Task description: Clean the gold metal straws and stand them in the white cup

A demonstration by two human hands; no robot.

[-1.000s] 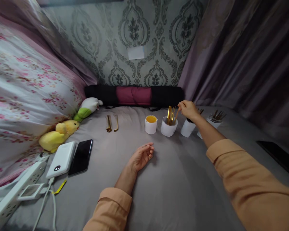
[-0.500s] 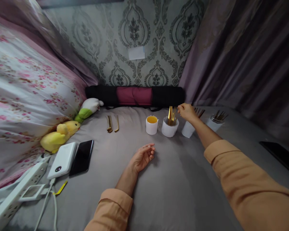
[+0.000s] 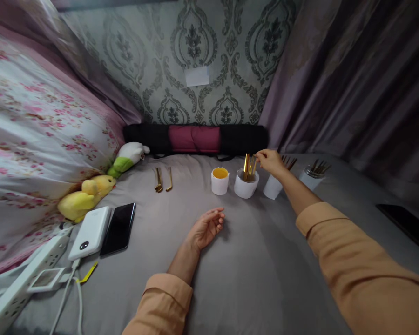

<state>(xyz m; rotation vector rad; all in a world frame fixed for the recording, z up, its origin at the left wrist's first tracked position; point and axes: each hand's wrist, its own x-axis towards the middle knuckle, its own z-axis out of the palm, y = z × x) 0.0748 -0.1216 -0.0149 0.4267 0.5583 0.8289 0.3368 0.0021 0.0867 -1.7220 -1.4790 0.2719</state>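
My right hand reaches far forward over a row of white cups and pinches the top of a gold straw that stands in the middle white cup among several gold straws. A cup with a yellow inside is to its left; another white cup and a clear jar with dark straws are to its right. My left hand rests on the grey sheet, fingers loosely curled and apart, holding nothing.
Three bent gold straws lie on the grey sheet. At left are a yellow plush, a green and white plush, a black phone, a white power bank and a power strip. A black and maroon roll lines the wall.
My right hand drew back slightly from the cup, then returned to the gold straws. My left hand has stayed put.
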